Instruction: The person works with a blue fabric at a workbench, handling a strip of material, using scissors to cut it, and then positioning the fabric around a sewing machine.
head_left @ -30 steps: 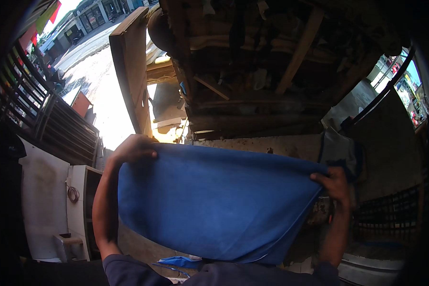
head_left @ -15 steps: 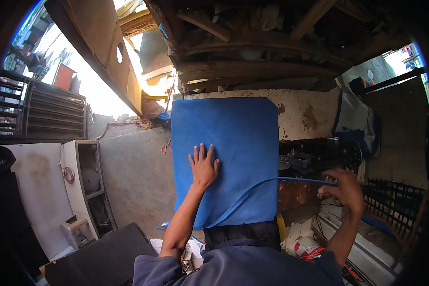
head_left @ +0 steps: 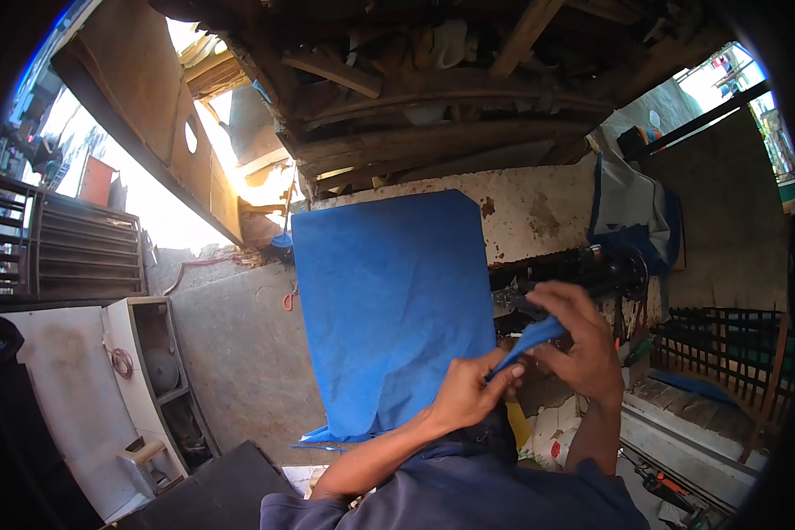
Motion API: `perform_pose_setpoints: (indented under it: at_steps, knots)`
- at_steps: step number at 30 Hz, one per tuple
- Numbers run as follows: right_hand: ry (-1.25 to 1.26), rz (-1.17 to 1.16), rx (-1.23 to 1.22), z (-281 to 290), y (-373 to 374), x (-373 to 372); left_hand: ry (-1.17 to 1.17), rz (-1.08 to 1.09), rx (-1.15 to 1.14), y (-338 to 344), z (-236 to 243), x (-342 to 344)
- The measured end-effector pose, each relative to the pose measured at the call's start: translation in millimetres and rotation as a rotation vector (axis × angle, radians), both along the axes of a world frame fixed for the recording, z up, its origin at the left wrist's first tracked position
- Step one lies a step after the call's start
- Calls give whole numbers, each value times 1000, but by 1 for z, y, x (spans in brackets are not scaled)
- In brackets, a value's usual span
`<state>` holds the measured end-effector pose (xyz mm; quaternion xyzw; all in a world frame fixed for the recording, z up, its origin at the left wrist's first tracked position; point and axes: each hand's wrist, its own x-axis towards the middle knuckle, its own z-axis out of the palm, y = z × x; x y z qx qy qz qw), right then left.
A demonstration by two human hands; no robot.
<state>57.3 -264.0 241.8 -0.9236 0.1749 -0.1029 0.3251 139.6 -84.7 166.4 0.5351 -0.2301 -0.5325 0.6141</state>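
Observation:
A large blue fabric sheet [head_left: 389,291] lies in front of me, its lower part wrinkled and its near right edge hidden by my arms. My left hand [head_left: 473,384] is closed at the sheet's near right side, thumb and fingers pinching a blue fabric strip [head_left: 539,335]. The other end of that piece sits between the thumb and fingers of my right hand [head_left: 583,344], which is curved around it. Whether the piece is loose or joined to the sheet is hidden by my hands.
Right of the sheet lies a dark machine with a round wheel [head_left: 627,269]. Beyond it hangs grey and blue cloth [head_left: 632,203]. Red-handled scissors [head_left: 289,300] lie to the left. A white shelf cabinet [head_left: 137,353] stands far left, and a black lattice [head_left: 715,353] at right.
My left hand has left the middle of the sheet and moved right and nearer, taking hold of the blue strip beside my right hand. The right hand has come inward. The sheet has become more wrinkled.

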Motion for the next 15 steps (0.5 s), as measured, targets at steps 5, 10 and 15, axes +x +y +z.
perform_pose_setpoints:
  at_steps: [5,10,15]
  knots:
    - [178,-400,563,-152,26,1,29,401,-59,-25,-70,60]
    - [233,-12,-158,-292,81,-29,-1195,270,447,-3,-210,136]
    - [407,263,-313,-329,83,-87,-1336,339,615,78,-275,66]
